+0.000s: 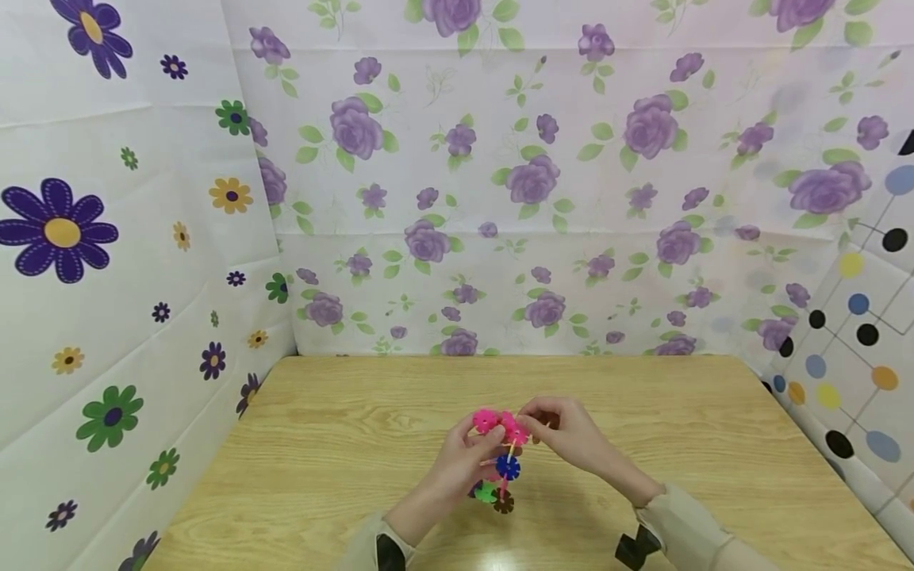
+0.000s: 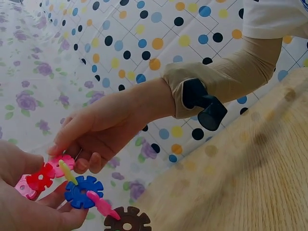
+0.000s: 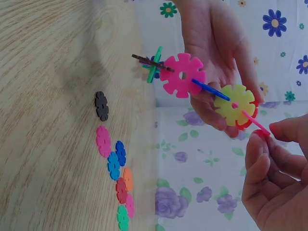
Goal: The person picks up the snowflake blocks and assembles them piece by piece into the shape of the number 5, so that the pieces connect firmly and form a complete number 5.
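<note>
My left hand (image 1: 457, 461) grips a chain of slotted, flower-shaped plastic discs, its thumb over the pink discs (image 1: 485, 420) at the top. Opposite it, my right hand (image 1: 574, 434) pinches the edge of a pink disc (image 3: 256, 123) at the chain's end. That disc is slotted into a yellow disc (image 3: 231, 107), with a red disc (image 2: 40, 177) close behind. From there a blue disc (image 1: 508, 466), a pink disc (image 3: 183, 75), a brown disc (image 2: 127, 220) and a green disc (image 1: 486, 492) follow, hanging below the left hand over the table.
Loose discs lie on the wooden table (image 1: 343, 444) in the right wrist view, among them a black disc (image 3: 101, 106), a pink disc (image 3: 103, 141) and a light blue disc (image 3: 113, 165). Flower-printed cloth (image 1: 443, 198) stands behind the table, with patterned cloth at both sides.
</note>
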### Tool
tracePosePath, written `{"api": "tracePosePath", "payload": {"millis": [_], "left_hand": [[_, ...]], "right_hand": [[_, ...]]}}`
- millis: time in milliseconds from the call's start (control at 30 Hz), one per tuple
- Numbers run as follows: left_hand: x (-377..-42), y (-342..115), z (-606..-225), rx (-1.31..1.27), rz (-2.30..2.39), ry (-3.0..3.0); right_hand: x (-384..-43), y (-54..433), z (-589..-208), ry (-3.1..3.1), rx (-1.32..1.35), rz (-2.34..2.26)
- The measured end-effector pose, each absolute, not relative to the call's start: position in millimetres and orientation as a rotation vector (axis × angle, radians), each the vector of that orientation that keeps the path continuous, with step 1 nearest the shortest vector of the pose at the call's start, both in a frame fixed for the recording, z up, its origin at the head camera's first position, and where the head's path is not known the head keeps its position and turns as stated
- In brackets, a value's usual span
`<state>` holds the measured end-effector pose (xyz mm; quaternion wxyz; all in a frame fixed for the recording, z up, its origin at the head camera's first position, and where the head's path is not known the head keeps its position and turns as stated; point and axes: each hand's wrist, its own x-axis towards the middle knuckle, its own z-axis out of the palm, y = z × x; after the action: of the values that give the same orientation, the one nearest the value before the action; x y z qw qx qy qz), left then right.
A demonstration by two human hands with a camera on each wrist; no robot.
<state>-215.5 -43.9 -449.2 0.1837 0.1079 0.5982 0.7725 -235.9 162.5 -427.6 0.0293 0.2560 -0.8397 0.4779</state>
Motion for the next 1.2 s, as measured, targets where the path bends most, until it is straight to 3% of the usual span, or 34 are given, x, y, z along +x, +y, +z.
{"api": "tracePosePath", "payload": {"millis": [333, 667, 867, 1200], "left_hand": [[-219.9, -61.0, -447.4, 0.268, 2.125, 1.819], [-226.1, -80.2, -439.7, 0.316, 1.807, 2.17], [-228.7, -84.7, -441.5, 0.276, 1.74, 2.226], [-229.4, -86.9, -437.9, 0.167, 1.738, 2.322]], "right_hand": [[-250.9, 172.9, -440.5, -2.708, 0.763, 1.535], [-287.4, 182.2, -482.4, -2.874, 0.777, 1.387], [-299.9, 179.4, -504.3, -2.938, 0.668, 1.262], [-307.2, 163.6, -505.4, -2.957, 0.402, 1.27]]}}
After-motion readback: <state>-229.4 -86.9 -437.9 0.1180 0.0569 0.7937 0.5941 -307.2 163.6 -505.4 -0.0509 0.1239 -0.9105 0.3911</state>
